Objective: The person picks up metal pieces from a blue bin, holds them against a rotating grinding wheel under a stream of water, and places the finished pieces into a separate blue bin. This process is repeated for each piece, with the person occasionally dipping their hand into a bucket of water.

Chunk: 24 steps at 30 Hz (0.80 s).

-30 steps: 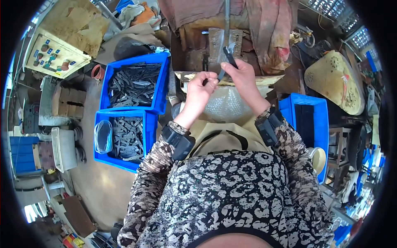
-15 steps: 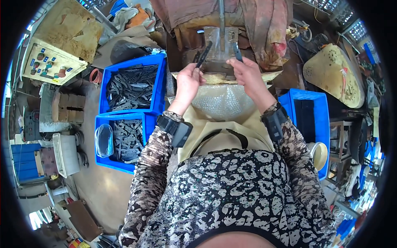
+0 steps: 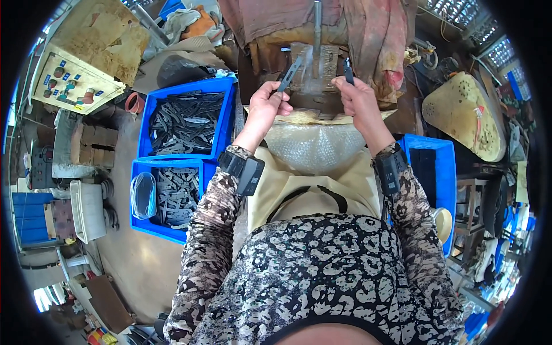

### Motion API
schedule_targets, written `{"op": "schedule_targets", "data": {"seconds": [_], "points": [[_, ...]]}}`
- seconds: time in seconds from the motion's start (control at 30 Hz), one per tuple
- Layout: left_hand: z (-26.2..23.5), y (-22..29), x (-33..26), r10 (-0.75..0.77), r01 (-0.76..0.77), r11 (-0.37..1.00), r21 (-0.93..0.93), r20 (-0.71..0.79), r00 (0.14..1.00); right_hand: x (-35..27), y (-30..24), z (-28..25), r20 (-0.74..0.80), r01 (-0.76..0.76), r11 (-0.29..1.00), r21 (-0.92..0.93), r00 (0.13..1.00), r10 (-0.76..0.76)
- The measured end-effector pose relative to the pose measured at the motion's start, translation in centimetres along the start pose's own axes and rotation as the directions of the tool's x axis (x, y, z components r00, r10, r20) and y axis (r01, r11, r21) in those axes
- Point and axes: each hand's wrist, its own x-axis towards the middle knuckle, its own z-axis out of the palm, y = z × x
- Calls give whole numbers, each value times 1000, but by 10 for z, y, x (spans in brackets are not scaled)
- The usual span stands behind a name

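Note:
My left hand [image 3: 265,108] is closed on a flat metal strip with holes [image 3: 291,73], pinched near its lower end and tilted up to the right. In my right hand [image 3: 361,102], thumb and fingers pinch a second, darker metal strip [image 3: 348,70], held nearly upright. Both hands are over the front edge of a grimy work trough [image 3: 310,89]. Between them, a vertical metal pipe [image 3: 317,37] comes down into the trough, with a whitish blur beside it that may be spray. Bubble wrap [image 3: 313,146] hangs below the trough's front board [image 3: 322,118].
Two blue bins [image 3: 229,118] of metal strips stand at my left; a clear bag [image 3: 143,195] lies on the nearer one. A blue bin [image 3: 452,195] with a pale cup [image 3: 443,224] stands at my right. Stained cloths [image 3: 374,40] drape the machine. A control box [image 3: 75,92] stands far left.
The left strip has turned so its broad, holed face shows. Both hands appear slightly farther right, and the whole view has shifted a little. Each hand keeps its strip.

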Motion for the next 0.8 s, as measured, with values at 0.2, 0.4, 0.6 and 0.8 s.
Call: {"op": "schedule_targets", "data": {"seconds": [0.2, 0.4, 0.6, 0.8], "points": [[-2, -6, 1, 192, -187, 957, 220, -1, 981, 3, -14, 6, -41, 64, 993, -99, 997, -69], [-10, -14, 11, 433, -334, 757, 562, -48, 900, 14, -33, 8, -46, 136, 986, -96, 989, -141], [-29, -21, 38, 552, -356, 664, 657, -110, 827, 42, -54, 18, -85, 225, 958, -177, 966, -243], [-24, -27, 51, 486, -245, 666, 705, -161, 859, 111, -85, 13, -19, 441, 511, -738, 743, -669]]}}
